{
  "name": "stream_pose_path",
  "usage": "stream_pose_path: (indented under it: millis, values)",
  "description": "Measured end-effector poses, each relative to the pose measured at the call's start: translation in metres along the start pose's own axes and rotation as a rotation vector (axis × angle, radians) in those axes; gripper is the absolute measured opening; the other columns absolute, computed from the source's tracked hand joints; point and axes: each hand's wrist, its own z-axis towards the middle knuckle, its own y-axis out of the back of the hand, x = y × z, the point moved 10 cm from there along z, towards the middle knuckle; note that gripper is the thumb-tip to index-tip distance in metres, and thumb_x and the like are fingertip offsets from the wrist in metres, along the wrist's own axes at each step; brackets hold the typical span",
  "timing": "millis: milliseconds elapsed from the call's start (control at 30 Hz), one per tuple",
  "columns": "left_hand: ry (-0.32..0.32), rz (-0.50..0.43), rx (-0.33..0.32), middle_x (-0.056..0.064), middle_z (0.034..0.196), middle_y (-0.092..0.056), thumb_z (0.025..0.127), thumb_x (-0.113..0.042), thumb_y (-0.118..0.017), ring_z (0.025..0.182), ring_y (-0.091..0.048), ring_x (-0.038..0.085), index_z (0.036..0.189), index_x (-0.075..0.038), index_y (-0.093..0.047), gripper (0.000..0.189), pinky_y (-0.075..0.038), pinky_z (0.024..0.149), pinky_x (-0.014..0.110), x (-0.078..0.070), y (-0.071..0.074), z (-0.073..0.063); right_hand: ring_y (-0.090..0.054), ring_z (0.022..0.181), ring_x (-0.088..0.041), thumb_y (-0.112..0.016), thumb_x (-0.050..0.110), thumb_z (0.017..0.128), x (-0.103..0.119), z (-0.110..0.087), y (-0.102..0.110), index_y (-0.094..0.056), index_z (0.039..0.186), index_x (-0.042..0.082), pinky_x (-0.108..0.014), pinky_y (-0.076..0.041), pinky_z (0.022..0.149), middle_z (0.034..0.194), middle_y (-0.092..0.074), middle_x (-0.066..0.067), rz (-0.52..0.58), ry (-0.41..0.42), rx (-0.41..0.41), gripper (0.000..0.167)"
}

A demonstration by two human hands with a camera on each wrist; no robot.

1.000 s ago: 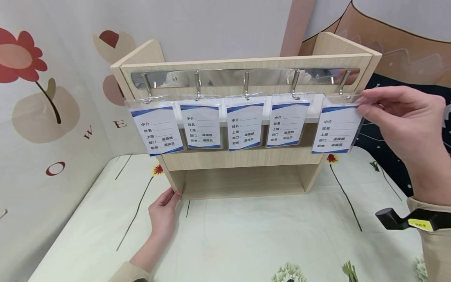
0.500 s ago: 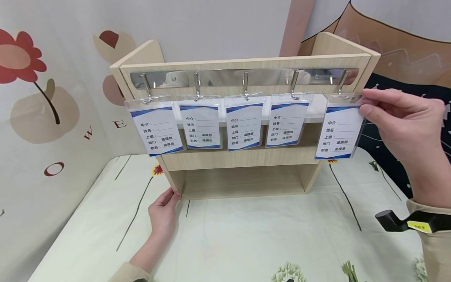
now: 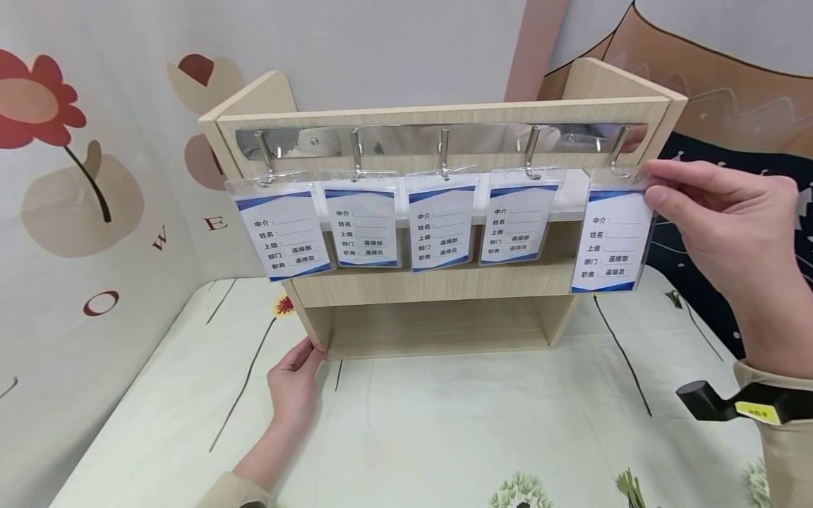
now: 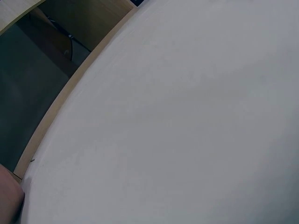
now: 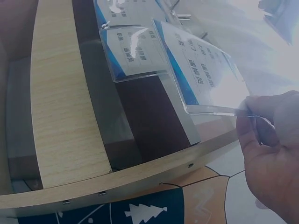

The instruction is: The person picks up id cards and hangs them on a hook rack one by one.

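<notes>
My right hand [image 3: 730, 226] pinches the upper right corner of a clear badge holder [image 3: 612, 243] between thumb and fingers. The holder's top edge is right at the tip of the rightmost metal hook [image 3: 617, 149]. In the right wrist view this badge holder [image 5: 201, 70] stands out from the rack, its corner between the fingertips. Other badge holders hang on the remaining hooks, such as the leftmost badge holder [image 3: 284, 233] and the middle badge holder [image 3: 442, 226]. My left hand [image 3: 295, 384] grips the lower front left corner of the wooden shelf [image 3: 438, 288].
The shelf stands on a pale cloth [image 3: 444, 423] printed with flowers. A shiny metal strip [image 3: 400, 141] along its upper front carries the hooks. Behind hangs a patterned curtain [image 3: 406, 49]. An open lower compartment [image 3: 438, 328] faces me.
The badge holder in my right hand has moved slightly down and to the right, and now hangs straighter. My left hand stays on the shelf corner.
</notes>
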Motion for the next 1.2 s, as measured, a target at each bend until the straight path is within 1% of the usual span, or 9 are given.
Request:
stream_pose_path:
  millis: [200, 367, 700, 1000, 1200]
  values:
    - [-0.009, -0.002, -0.006, 0.027, 0.130, -0.063, 0.097, -0.008, -0.071, 0.087, -0.068, -0.007, 0.134, 0.005, -0.064, 0.039, -0.053, 0.081, 0.011, -0.0012, 0.0001, -0.0016, -0.065, 0.102, -0.010, -0.068, 0.001, 0.097, -0.0052, -0.0009, 0.0010, -0.074, 0.125, 0.010, -0.008, -0.048, 0.089, 0.118, -0.074, 0.002, -0.011, -0.072, 0.004, 0.031]
    - [-0.008, 0.005, -0.007, 0.027, 0.130, -0.063, 0.098, -0.008, -0.070, 0.087, -0.067, -0.007, 0.134, 0.005, -0.064, 0.039, -0.053, 0.081, 0.010, -0.0020, 0.0000, -0.0021, -0.064, 0.103, -0.011, -0.069, 0.003, 0.097, -0.0068, -0.0020, 0.0018, -0.074, 0.126, 0.012, -0.007, -0.048, 0.090, 0.119, -0.073, 0.004, -0.022, -0.104, 0.000, 0.031]
    - [-0.006, 0.013, 0.001, 0.027, 0.131, -0.062, 0.098, -0.009, -0.070, 0.087, -0.067, -0.008, 0.134, 0.005, -0.064, 0.039, -0.053, 0.081, 0.010, -0.0034, 0.0003, -0.0040, -0.064, 0.102, -0.011, -0.069, 0.005, 0.097, -0.0057, -0.0016, 0.0020, -0.074, 0.126, 0.012, -0.007, -0.048, 0.089, 0.119, -0.074, 0.005, -0.023, -0.110, -0.001, 0.030]
    - [-0.007, 0.006, -0.010, 0.027, 0.129, -0.064, 0.098, -0.006, -0.069, 0.086, -0.067, -0.008, 0.132, 0.005, -0.065, 0.037, -0.054, 0.081, 0.011, -0.0036, -0.0008, -0.0042, -0.064, 0.101, -0.010, -0.070, 0.006, 0.097, -0.0059, -0.0014, 0.0027, -0.075, 0.126, 0.014, -0.007, -0.048, 0.089, 0.118, -0.074, 0.007, -0.049, -0.116, -0.002, 0.030]
    - [-0.006, 0.012, -0.004, 0.027, 0.129, -0.063, 0.098, -0.007, -0.069, 0.087, -0.067, -0.008, 0.133, 0.005, -0.065, 0.037, -0.054, 0.081, 0.011, -0.0036, -0.0003, -0.0047, -0.065, 0.101, -0.009, -0.070, 0.004, 0.097, -0.0035, -0.0010, 0.0023, -0.075, 0.125, 0.012, -0.007, -0.048, 0.089, 0.117, -0.075, 0.006, -0.038, -0.092, -0.003, 0.030]
